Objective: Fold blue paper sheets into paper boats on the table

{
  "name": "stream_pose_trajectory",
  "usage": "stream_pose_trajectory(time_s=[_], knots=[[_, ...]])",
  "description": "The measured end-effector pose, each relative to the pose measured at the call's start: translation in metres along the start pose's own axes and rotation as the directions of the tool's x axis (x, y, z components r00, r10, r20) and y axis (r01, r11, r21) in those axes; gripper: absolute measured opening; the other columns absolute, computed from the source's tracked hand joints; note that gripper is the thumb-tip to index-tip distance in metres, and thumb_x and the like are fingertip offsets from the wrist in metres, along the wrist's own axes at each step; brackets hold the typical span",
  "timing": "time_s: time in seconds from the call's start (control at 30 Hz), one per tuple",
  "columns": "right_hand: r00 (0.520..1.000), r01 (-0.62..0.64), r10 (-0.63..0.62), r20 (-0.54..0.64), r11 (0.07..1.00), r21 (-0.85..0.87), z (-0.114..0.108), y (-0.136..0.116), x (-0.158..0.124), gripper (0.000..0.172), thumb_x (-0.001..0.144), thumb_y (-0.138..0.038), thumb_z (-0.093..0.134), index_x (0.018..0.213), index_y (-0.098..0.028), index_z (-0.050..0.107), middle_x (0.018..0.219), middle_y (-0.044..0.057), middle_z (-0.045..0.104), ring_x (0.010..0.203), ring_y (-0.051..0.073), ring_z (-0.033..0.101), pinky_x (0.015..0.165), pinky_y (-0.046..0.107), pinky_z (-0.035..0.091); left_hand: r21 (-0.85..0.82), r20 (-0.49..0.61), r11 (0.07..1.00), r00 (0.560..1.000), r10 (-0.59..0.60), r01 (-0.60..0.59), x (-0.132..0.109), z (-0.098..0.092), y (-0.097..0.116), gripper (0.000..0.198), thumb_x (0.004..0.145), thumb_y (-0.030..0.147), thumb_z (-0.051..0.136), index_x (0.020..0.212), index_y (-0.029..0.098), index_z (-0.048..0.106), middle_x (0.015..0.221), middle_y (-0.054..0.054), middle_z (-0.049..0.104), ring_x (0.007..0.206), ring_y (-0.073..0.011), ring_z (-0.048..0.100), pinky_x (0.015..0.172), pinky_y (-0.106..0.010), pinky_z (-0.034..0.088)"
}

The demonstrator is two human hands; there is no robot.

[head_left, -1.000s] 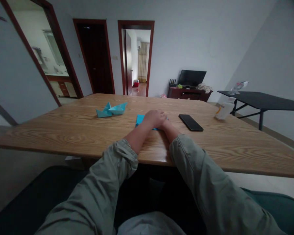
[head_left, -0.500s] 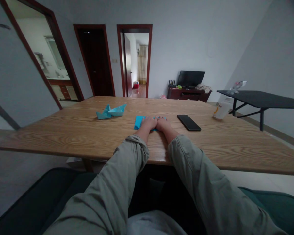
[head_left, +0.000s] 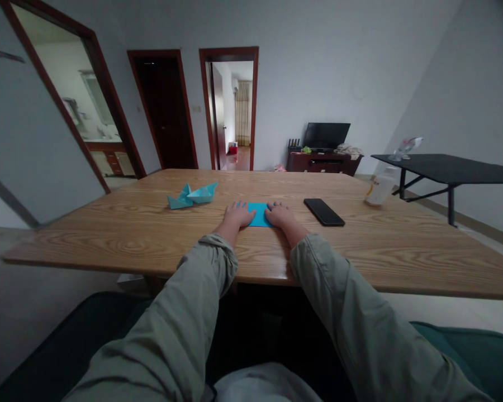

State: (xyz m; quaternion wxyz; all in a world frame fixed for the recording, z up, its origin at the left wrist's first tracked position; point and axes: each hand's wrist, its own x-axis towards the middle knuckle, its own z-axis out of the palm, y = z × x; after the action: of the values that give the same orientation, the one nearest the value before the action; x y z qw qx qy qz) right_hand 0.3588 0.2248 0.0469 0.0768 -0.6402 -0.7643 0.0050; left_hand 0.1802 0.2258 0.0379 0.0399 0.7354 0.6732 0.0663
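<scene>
A folded sheet of blue paper point(head_left: 259, 215) lies flat on the wooden table in front of me. My left hand point(head_left: 236, 214) rests on its left end, fingers stretched out and thumb toward the middle. On the right end lies my right hand point(head_left: 280, 214), also flat with its fingers extended. Both hands cover the ends of the paper, so only its middle strip shows. To the left stand folded light-blue paper boats point(head_left: 193, 196), touching or overlapping each other. A black smartphone point(head_left: 324, 212) lies right of my right hand.
The wooden table point(head_left: 121, 234) spreads wide around my hands. Near its right edge stands a whitish translucent plastic cup point(head_left: 379, 190). Beyond it is a black folding table point(head_left: 452, 168). A television point(head_left: 327, 135) sits on a dark cabinet by the far wall.
My hands were close together over the paper; now they are apart, the left one slid to the left end. The blue paper's middle has come into view. The view tilted slightly.
</scene>
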Motion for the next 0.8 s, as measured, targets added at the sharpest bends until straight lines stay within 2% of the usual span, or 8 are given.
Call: stream_pose_trajectory(time_s=[0.1,0.2,0.3,0.4,0.67,0.8], knots=[[0.999,0.015,-0.014,-0.028,1.000,0.020,0.000,-0.001,0.000,0.054,0.094,-0.040,0.032,0.141,-0.016,0.046,0.148,0.019,0.038,0.136,0.035,0.035,0.108,0.053,0.027,-0.015,0.005,1.000,1.000,0.006,-0.006,-0.002,-0.002,0.001,0.076,0.085,0.069,0.017,0.150,0.032,0.027,0.160,-0.004,0.018,0.146,-0.0333,0.017,0.115,-0.059,0.013],[0.996,0.037,-0.028,-0.089,0.994,0.107,0.001,0.002,0.001,0.048,0.092,-0.035,0.040,0.133,-0.015,0.055,0.140,0.018,0.049,0.129,0.032,0.044,0.108,0.047,0.031,-0.034,0.014,0.999,0.999,-0.036,0.036,-0.006,-0.005,0.001,0.072,0.083,0.073,0.020,0.147,0.042,0.030,0.160,-0.001,0.019,0.146,-0.0347,0.016,0.114,-0.060,0.012],[0.974,0.015,0.057,-0.221,0.951,0.310,0.000,0.009,0.001,0.045,0.089,-0.030,0.044,0.128,-0.013,0.059,0.131,0.015,0.058,0.122,0.026,0.052,0.105,0.036,0.036,-0.045,0.011,0.995,0.996,-0.085,0.085,-0.013,-0.008,0.003,0.074,0.082,0.074,0.022,0.147,0.041,0.031,0.160,-0.003,0.019,0.146,-0.0353,0.016,0.114,-0.060,0.012],[0.932,-0.013,0.184,-0.311,0.877,0.480,-0.002,0.018,-0.001,0.044,0.088,-0.028,0.043,0.124,-0.012,0.062,0.125,0.013,0.062,0.117,0.023,0.056,0.102,0.033,0.039,-0.051,0.000,0.993,0.995,-0.103,0.103,-0.019,-0.009,0.004,0.077,0.081,0.075,0.022,0.148,0.038,0.029,0.160,-0.005,0.018,0.146,-0.0354,0.016,0.113,-0.061,0.012],[0.874,-0.010,0.353,-0.333,0.700,0.714,-0.002,0.033,0.003,0.042,0.083,-0.028,0.043,0.114,-0.012,0.066,0.114,0.011,0.067,0.106,0.021,0.060,0.097,0.031,0.042,-0.032,0.004,0.993,0.993,-0.117,0.117,-0.019,-0.006,0.004,0.075,0.082,0.072,0.021,0.149,0.037,0.028,0.160,-0.005,0.018,0.146,-0.0344,0.015,0.114,-0.059,0.012],[0.841,-0.041,0.455,-0.293,0.593,0.804,-0.002,0.039,0.003,0.036,0.082,-0.029,0.041,0.099,-0.014,0.068,0.096,0.009,0.070,0.092,0.021,0.062,0.088,0.030,0.047,-0.041,-0.021,0.991,0.992,-0.125,0.124,-0.020,-0.004,0.006,0.074,0.083,0.072,0.020,0.148,0.038,0.029,0.160,-0.005,0.020,0.146,-0.0359,0.016,0.113,-0.061,0.010]])
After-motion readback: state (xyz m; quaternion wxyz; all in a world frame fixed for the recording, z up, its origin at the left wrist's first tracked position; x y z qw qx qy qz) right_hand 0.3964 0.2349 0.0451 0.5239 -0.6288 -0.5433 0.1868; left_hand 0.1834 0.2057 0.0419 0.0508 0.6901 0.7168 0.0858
